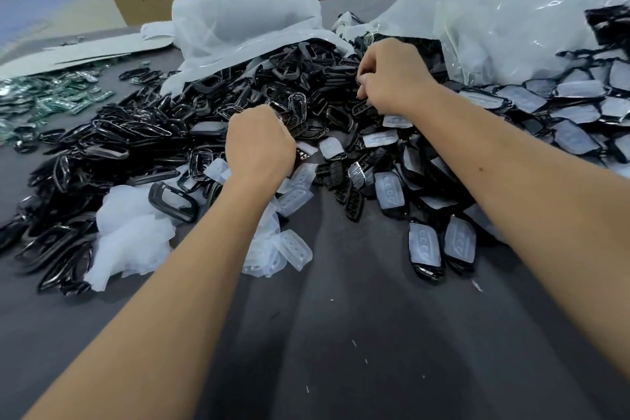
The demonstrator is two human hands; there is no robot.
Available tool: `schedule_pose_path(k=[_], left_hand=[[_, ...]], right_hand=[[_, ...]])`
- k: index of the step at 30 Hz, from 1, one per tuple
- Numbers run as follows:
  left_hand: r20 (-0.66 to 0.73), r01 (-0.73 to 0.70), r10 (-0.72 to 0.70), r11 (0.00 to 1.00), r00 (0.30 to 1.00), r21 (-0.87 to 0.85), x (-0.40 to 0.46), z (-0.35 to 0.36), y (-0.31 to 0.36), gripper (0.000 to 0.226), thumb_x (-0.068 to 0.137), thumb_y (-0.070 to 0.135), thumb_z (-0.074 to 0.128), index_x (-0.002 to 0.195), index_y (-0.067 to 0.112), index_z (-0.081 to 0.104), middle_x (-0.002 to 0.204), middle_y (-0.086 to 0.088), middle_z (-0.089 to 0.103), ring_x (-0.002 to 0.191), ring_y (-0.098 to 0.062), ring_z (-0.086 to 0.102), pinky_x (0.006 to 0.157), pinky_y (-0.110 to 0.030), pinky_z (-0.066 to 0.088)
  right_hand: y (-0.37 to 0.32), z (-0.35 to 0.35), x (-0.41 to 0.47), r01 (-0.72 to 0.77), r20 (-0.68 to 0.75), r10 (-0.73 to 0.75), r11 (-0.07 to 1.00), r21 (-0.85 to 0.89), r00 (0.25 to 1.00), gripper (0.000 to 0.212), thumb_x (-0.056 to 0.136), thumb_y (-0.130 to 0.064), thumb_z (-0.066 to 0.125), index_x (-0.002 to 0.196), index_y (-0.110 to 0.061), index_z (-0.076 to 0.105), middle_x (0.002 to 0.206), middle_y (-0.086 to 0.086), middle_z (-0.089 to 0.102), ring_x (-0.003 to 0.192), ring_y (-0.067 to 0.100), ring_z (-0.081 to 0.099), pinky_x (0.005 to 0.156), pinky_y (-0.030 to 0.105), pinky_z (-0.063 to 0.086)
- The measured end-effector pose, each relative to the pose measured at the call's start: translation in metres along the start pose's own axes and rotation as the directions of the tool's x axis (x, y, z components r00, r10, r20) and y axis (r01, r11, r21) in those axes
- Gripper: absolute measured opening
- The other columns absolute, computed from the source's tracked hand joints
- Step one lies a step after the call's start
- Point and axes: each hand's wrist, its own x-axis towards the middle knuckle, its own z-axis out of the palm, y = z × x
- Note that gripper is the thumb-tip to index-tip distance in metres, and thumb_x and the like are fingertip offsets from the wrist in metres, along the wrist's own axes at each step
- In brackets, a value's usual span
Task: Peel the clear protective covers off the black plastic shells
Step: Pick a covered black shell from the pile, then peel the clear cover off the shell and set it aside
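Both hands reach into a heap of black plastic shells [259, 92] on the dark grey surface [358, 334]. Left hand [260, 143]: fingers curled under, grip contents hidden by the back of the hand, cannot tell. Right hand [392, 77]: fingers curled into the pile; grip state likewise unclear. Loose clear covers [293, 249] lie near the left forearm. Shells with covers still on [424, 251] lie beside the right forearm. White plastic bags [238, 21] sit behind the heap; green circuit boards [51, 99] far left.
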Motion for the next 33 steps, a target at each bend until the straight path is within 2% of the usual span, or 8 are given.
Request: schedule_pose_path(k=[5, 8, 14, 18, 21, 25, 28, 33], left_hand=[[-0.031, -0.148, 0.149, 0.988, 0.988, 0.051, -0.001, 0.006, 0.007, 0.025, 0.102, 0.012, 0.046, 0.101, 0.006, 0.070, 0.105, -0.015, 0.070, 0.101, -0.035, 0.058, 0.101, -0.042, 0.041], [0.074, -0.225, 0.222, 0.974, 0.972, 0.036, -0.003, 0.014, 0.012, 0.027, 0.099, 0.006, 0.051, 0.118, 0.008, 0.070, 0.121, -0.011, 0.065, 0.120, -0.033, 0.048, 0.097, -0.042, 0.044], [0.152, -0.079, 0.056, 0.986, 0.987, 0.150, 0.002, 0.013, 0.014, 0.027, 0.094, 0.021, 0.065, 0.119, 0.013, 0.072, 0.118, -0.010, 0.067, 0.121, -0.034, 0.049, 0.091, -0.045, 0.050], [0.183, -0.082, 0.049, 0.980, 0.982, 0.179, 0.004, 0.014, 0.009, 0.030, 0.096, 0.018, 0.058, 0.124, 0.015, 0.069, 0.125, -0.012, 0.063, 0.124, -0.035, 0.048, 0.094, -0.045, 0.047], [0.159, -0.069, 0.042, 0.983, 0.986, 0.168, 0.006, 0.014, 0.003, 0.021, 0.099, 0.021, 0.059, 0.115, 0.011, 0.068, 0.120, -0.013, 0.063, 0.121, -0.036, 0.049, 0.087, -0.044, 0.046], [0.168, -0.051, 0.021, 0.984, 0.986, 0.173, 0.009, 0.007, 0.002, 0.033, 0.101, 0.039, 0.064, 0.112, 0.009, 0.072, 0.120, -0.015, 0.063, 0.123, -0.037, 0.048, 0.095, -0.045, 0.047], [-0.008, -0.044, 0.046, 0.990, 0.999, 0.132, 0.007, -0.002, -0.005, 0.033, 0.102, 0.037, 0.058, 0.111, 0.010, 0.074, 0.126, -0.011, 0.062, 0.124, -0.034, 0.047, 0.102, -0.039, 0.040], [-0.257, -0.011, -0.002, 0.999, 0.966, -0.050, -0.012, -0.024, -0.029, 0.019, 0.094, 0.029, 0.062, 0.089, 0.013, 0.073, 0.120, -0.005, 0.065, 0.123, -0.030, 0.050, 0.103, -0.032, 0.035]], right_hand=[[-0.012, 0.020, -0.010, 0.109, 0.145, -0.079, 0.970, -0.217, 0.986, 0.023, 0.095, -0.006, 0.057, 0.111, -0.008, 0.074, 0.117, 0.015, 0.072, 0.110, 0.034, 0.066, 0.095, 0.040, 0.056], [-0.021, 0.038, -0.012, 0.148, 0.203, -0.082, 0.930, -0.336, 0.976, 0.027, 0.095, -0.020, 0.069, 0.120, -0.010, 0.065, 0.123, 0.015, 0.067, 0.115, 0.037, 0.064, 0.088, 0.039, 0.052], [-0.028, 0.051, -0.009, 0.198, 0.198, -0.122, 0.880, -0.431, 0.973, 0.018, 0.098, -0.010, 0.065, 0.115, -0.005, 0.062, 0.122, 0.023, 0.063, 0.112, 0.044, 0.064, 0.078, 0.041, 0.045], [-0.029, 0.040, -0.012, 0.196, 0.107, -0.165, 0.870, -0.452, 0.980, 0.014, 0.093, 0.005, 0.056, 0.091, -0.010, 0.054, 0.111, 0.022, 0.065, 0.101, 0.044, 0.066, 0.072, 0.040, 0.043], [-0.029, 0.034, -0.014, 0.095, -0.051, -0.116, 0.947, -0.306, 0.992, 0.017, 0.097, -0.002, 0.053, 0.105, -0.006, 0.067, 0.112, 0.019, 0.067, 0.101, 0.041, 0.067, 0.076, 0.040, 0.050], [-0.040, 0.032, -0.030, -0.005, -0.207, 0.048, 0.979, 0.204, 0.977, 0.022, 0.100, -0.013, 0.055, 0.096, -0.011, 0.077, 0.092, 0.004, 0.072, 0.087, 0.023, 0.066, 0.081, 0.035, 0.055], [-0.050, 0.034, -0.051, -0.024, -0.097, 0.080, 0.878, 0.478, 0.992, 0.023, 0.097, -0.013, 0.060, 0.084, -0.013, 0.078, 0.067, -0.006, 0.065, 0.069, 0.014, 0.060, 0.068, 0.029, 0.051], [-0.059, 0.054, -0.079, -0.114, 0.127, 0.049, 0.807, 0.579, 0.991, 0.026, 0.095, -0.013, 0.063, 0.072, -0.014, 0.075, 0.059, -0.001, 0.062, 0.055, 0.014, 0.051, 0.057, 0.028, 0.042]])
